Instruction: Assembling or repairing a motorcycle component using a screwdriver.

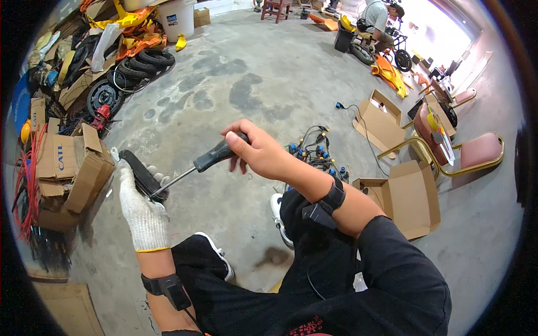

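Note:
My left hand [143, 215], in a white knitted glove with a yellow cuff edge, is closed around a long black part [142, 175] with rounded ends. Its kind I cannot make out. My bare right hand [259, 149] grips the black handle of a screwdriver [212, 158]. The thin metal shaft slants down to the left, and its tip meets the lower end of the black part. Whether the tip sits in a screw is too small to tell. Both hands are held in front of me above the floor.
Bundled cables with blue connectors [319, 151] lie past my right forearm. Open cardboard boxes [412, 199] and pink-seated chairs [479, 151] stand at right. At left are a cardboard box [70, 162], red wires [28, 185] and stacked tyres [137, 67]. Far right, a person [378, 19] crouches beside wheels.

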Demonstrator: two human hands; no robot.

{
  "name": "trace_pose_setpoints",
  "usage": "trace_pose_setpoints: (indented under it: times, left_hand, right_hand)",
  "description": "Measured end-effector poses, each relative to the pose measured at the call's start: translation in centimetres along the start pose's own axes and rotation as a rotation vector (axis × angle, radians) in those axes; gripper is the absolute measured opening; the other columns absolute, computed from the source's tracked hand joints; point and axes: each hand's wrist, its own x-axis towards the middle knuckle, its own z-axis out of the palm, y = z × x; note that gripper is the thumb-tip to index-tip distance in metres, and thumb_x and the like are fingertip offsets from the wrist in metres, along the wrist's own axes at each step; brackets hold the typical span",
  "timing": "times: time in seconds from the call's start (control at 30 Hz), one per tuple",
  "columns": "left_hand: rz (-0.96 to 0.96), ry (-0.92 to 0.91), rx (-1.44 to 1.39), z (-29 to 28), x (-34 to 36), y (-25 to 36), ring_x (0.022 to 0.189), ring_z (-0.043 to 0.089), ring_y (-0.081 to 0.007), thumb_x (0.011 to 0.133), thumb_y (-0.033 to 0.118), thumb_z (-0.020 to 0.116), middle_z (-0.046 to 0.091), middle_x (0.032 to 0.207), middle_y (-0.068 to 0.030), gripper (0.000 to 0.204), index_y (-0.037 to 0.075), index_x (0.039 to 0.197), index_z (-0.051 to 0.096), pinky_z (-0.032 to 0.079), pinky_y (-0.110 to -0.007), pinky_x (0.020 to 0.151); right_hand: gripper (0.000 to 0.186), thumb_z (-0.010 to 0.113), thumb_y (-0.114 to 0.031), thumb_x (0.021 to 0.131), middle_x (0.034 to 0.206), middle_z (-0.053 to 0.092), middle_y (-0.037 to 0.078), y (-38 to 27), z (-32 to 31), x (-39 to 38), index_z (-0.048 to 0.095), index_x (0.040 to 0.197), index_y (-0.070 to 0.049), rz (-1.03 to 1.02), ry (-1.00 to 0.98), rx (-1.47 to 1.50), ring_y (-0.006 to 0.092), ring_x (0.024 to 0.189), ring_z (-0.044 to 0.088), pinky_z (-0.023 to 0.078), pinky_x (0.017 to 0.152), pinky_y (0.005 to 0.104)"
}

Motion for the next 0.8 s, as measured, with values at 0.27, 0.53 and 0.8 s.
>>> trace_pose_setpoints:
  times: [0.27, 0.53, 0.8]
  left_hand:
    - [-0.005, -0.002, 0.106, 0.2, -0.4, -0.6, 0.06, 0.06, -0.0183, 0.093, 0.045, 0.062, 0.061, 0.08, -0.0087, 0.038, 0.009, 0.105, 0.058, 0.051, -0.03, 0.053]
    - [-0.021, 0.006, 0.186, 0.4, -1.2, -0.9, 0.064, 0.063, -0.0166, 0.094, 0.043, 0.061, 0.063, 0.084, -0.0072, 0.036, 0.009, 0.106, 0.058, 0.052, -0.029, 0.053]
    - [-0.065, 0.064, 0.158, 0.4, -0.6, -0.7, 0.063, 0.062, -0.0175, 0.093, 0.044, 0.061, 0.063, 0.082, -0.0068, 0.037, 0.008, 0.102, 0.059, 0.052, -0.03, 0.053]
  right_hand:
    - [0.04, 0.069, -0.018, 0.091, 0.1, 0.064, 0.01, -1.7, -0.5, -0.4, 0.05, 0.122, -0.002, -0.219, -0.081, 0.1, 0.013, 0.074, 0.064, 0.054, 0.068, 0.0273]
    - [0.035, 0.064, -0.032, 0.094, 0.064, 0.06, 0.004, -1.4, -0.5, -0.2, 0.059, 0.103, 0.001, -0.034, 0.144, -0.18, 0.0112, 0.047, 0.055, 0.044, 0.044, 0.0272]
    - [0.044, 0.063, -0.029, 0.095, 0.11, 0.061, 0.008, -1.4, -0.6, -0.6, 0.049, 0.127, -0.004, -0.343, -0.016, -0.141, 0.0098, 0.079, 0.058, 0.05, 0.07, 0.0259]
